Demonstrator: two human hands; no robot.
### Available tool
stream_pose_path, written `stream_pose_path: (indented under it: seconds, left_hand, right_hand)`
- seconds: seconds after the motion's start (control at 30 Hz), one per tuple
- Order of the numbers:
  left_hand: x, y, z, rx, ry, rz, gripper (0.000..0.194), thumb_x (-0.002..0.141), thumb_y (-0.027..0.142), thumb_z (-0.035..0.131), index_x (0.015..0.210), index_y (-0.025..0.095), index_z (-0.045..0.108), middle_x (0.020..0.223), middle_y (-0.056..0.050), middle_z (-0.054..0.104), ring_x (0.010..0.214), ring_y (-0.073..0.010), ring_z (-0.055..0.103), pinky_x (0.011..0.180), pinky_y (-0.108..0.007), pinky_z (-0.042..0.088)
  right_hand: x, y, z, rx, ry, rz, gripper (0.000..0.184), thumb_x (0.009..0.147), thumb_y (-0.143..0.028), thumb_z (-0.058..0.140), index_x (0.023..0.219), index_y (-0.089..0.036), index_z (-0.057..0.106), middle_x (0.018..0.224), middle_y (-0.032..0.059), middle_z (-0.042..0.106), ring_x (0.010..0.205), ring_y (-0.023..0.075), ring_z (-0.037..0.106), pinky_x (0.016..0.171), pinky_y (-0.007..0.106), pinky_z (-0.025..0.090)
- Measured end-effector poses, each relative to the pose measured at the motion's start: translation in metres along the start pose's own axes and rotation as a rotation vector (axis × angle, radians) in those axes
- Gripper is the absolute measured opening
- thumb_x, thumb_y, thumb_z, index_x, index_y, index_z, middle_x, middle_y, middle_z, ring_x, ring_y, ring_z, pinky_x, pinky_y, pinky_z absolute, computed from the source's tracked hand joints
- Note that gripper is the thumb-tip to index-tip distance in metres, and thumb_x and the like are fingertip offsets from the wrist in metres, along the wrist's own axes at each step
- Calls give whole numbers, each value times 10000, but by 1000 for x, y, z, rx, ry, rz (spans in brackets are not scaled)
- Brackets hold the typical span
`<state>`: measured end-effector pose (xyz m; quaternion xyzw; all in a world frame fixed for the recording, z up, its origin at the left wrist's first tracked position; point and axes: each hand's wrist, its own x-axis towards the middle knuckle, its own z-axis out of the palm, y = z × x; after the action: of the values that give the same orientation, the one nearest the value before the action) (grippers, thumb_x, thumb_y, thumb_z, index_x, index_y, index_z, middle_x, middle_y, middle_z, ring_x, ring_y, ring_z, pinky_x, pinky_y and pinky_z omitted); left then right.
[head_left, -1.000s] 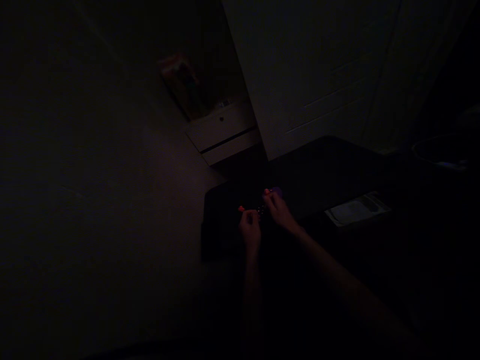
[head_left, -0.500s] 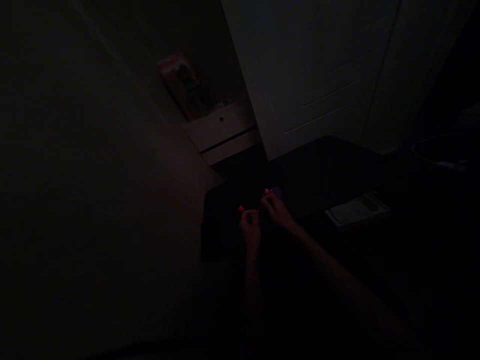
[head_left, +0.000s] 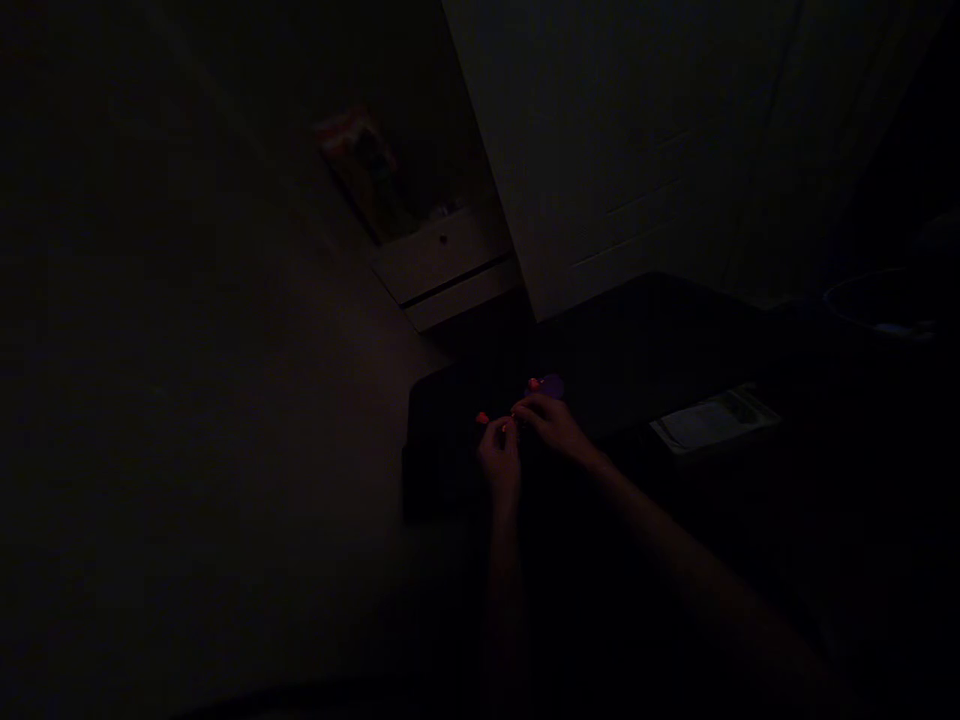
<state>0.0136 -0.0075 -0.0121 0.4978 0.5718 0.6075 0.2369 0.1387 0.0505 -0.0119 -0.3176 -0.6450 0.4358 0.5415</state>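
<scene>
The room is very dark. My left hand (head_left: 500,452) is closed in a pinch over the dark table (head_left: 442,440), and what it holds is too dim to name. A small red glowing piece (head_left: 482,417) shows just beyond its fingers. My right hand (head_left: 550,422) is also pinched, its fingertips close to those of the left. Whatever lies between the fingertips I cannot make out. Past the right hand, a second small red piece (head_left: 534,384) sits beside a round purple thing (head_left: 553,386).
A pale booklet or stack of paper (head_left: 716,420) lies to the right. Behind the table stand a large white panelled door (head_left: 600,150) and a white drawer unit (head_left: 450,265) with a colourful box (head_left: 364,170) on top. A wall (head_left: 225,400) runs along the left.
My right hand has shifted slightly left and down, bringing its fingertips to the left hand's. More of the purple thing shows. The scene has grown darker.
</scene>
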Motion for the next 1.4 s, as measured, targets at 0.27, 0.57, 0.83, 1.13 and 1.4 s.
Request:
stream_pose_path:
  seconds: [0.27,0.57,0.83,1.13,1.4]
  left_hand:
    - [0,0,-1,25,3,5,296,915,457,658,933,172,735,822,-59,728,756,-180,670,736,-292,520]
    - [1,-2,-1,57,0,4,274,915,423,647,956,176,759,876,-75,747,817,-197,689,790,-313,539]
    - [2,-2,0,56,17,19,310,922,443,631,933,164,767,866,-85,747,794,-197,680,790,-325,541]
    - [0,-2,0,7,37,-6,366,908,499,637,911,153,754,824,-80,733,742,-186,669,730,-303,529]
    - [1,0,1,22,27,-30,343,927,463,628,958,153,772,844,-77,747,770,-181,679,753,-297,531]
  right_hand:
    - [-1,0,0,-51,7,-31,259,940,-438,664,914,-198,759,947,72,776,894,234,709,871,376,538]
    - [0,-1,0,-68,11,-32,168,909,-354,712,908,-195,767,946,76,788,893,230,721,852,364,547]
    - [-1,0,0,-196,16,-77,105,929,-253,698,908,-201,786,957,79,786,891,225,716,859,360,535]
    - [-5,1,2,-252,-29,-151,141,973,-241,651,961,-215,789,987,84,778,931,235,717,895,375,533]
    - [-4,-1,2,-255,40,-96,208,1007,-366,599,922,-206,702,958,75,741,910,218,679,875,347,516]
